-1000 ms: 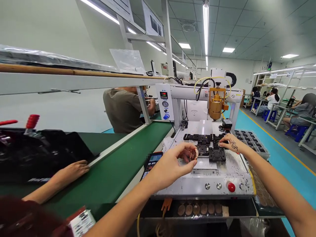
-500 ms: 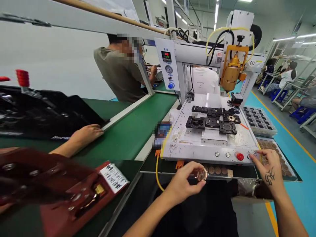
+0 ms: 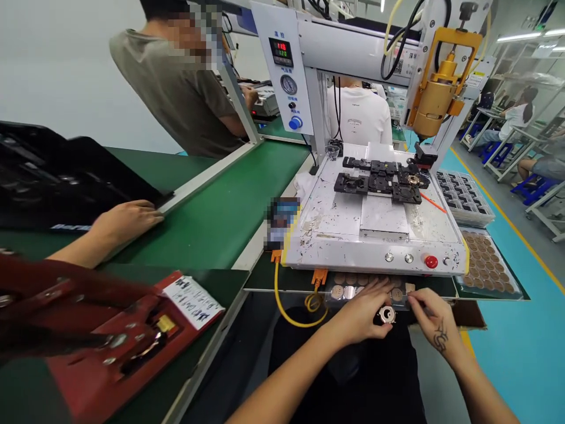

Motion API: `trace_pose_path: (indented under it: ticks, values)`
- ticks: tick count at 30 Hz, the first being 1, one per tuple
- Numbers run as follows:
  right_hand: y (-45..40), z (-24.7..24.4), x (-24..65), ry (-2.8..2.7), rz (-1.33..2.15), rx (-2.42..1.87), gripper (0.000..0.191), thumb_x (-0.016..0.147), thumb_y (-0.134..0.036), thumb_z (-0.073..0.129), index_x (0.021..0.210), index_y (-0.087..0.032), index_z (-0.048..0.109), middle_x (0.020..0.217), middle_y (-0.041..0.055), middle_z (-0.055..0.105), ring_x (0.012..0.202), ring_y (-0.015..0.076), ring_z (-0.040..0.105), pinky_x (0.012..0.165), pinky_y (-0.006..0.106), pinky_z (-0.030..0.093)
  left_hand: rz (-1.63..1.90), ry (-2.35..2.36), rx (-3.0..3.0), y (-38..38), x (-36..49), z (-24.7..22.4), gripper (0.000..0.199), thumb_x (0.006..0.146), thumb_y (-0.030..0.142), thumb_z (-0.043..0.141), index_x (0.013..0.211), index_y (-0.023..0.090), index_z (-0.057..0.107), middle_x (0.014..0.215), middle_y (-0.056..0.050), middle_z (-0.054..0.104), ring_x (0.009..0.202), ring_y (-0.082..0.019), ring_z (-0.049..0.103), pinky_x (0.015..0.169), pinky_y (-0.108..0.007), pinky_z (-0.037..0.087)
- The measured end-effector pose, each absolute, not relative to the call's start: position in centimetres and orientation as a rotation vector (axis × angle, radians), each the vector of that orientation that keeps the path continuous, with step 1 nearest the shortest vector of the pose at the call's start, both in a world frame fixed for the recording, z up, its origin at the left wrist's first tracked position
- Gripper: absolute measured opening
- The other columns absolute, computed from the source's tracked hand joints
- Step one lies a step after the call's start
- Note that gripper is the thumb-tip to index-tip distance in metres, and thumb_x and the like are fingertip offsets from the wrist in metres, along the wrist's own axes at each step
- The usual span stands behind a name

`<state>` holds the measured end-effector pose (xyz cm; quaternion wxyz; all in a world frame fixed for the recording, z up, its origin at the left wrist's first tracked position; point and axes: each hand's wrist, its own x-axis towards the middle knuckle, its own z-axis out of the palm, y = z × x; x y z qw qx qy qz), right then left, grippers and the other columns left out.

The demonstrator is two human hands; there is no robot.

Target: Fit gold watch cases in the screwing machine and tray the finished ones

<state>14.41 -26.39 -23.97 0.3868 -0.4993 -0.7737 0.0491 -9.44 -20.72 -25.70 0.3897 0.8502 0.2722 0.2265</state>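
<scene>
A round, rose-gold watch part (image 3: 387, 315) is held between the thumb and fingers of my left hand (image 3: 364, 312), over my lap at the tray's front edge. Some of those fingers reach over the clear tray (image 3: 329, 294) of round brown discs below the machine. My right hand (image 3: 435, 321), tattooed near the thumb, has its thumb and forefinger pinched at the tray's right end, by a small beige piece (image 3: 410, 287). Whether it grips that piece or the tray edge is too small to tell. Black fixtures (image 3: 382, 179) sit on the white machine bed (image 3: 326, 227), one holding a round part.
A red press (image 3: 132, 353) stands at the lower left. Another person's hand (image 3: 128, 221) rests by the green belt (image 3: 220, 212). A yellow cable (image 3: 278, 294) loops below the machine. More brown discs (image 3: 483, 259) and stacked trays (image 3: 463, 197) lie right of it.
My right hand has left the button at the machine's front right and come down left to the tray. My left hand, still holding the watch part, has moved right. The view has shifted.
</scene>
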Motion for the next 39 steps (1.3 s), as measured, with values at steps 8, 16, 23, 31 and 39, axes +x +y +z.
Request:
trace_pose_path:
  ticks: [8,16,23,31,39]
  values:
    - [-24.5,-27.6,14.8,-2.204,0.015,-1.257,0.024,0.110,-0.027,0.062,0.129,-0.019,0.075,0.105,0.0138,0.075,0.091,0.0289,0.068,0.080,0.044,0.057,0.554,0.735,2.074,-21.1,-9.7,-24.6,0.036,0.078,0.015,0.082,0.112,0.021,0.073,0.157,-0.016,0.064,0.155,-0.034,0.050,0.133,-0.052,0.032]
    - [-24.7,-31.3,15.7,-2.194,-0.075,-0.966,0.028,0.106,-0.007,0.059,0.127,-0.018,0.074,0.101,0.0130,0.080,0.087,0.0257,0.072,0.075,0.041,0.056,0.423,0.713,2.013,-20.1,-10.2,-23.8,0.032,0.079,0.016,0.083,0.109,0.021,0.072,0.167,-0.014,0.054,0.161,-0.034,0.041,0.135,-0.050,0.029]
    - [-29.4,-31.2,15.3,-2.102,0.067,-0.927,0.024,0.105,-0.010,0.062,0.120,-0.022,0.077,0.095,0.0091,0.082,0.080,0.0220,0.074,0.071,0.036,0.061,0.359,0.729,1.986,-20.0,-10.4,-23.5,0.035,0.080,0.015,0.081,0.113,0.021,0.071,0.167,-0.013,0.054,0.163,-0.034,0.038,0.136,-0.049,0.026]
    - [-31.1,-26.2,15.6,-1.591,0.393,-1.404,0.007,0.110,-0.024,0.060,0.106,-0.023,0.067,0.091,0.0067,0.077,0.079,0.0213,0.076,0.069,0.030,0.064,0.686,0.896,1.962,-19.8,-7.8,-24.8,0.028,0.084,0.015,0.077,0.110,0.022,0.071,0.142,-0.014,0.072,0.135,-0.035,0.066,0.118,-0.049,0.049]
    - [-30.2,-20.9,13.2,-1.109,0.985,-1.376,0.034,0.099,-0.050,0.078,0.117,-0.021,0.078,0.083,0.0045,0.074,0.060,0.0153,0.062,0.054,0.028,0.056,0.892,0.964,1.627,-23.8,-9.2,-22.2,0.036,0.088,0.025,0.080,0.122,0.023,0.069,0.111,-0.007,0.080,0.103,-0.026,0.076,0.099,-0.039,0.060]
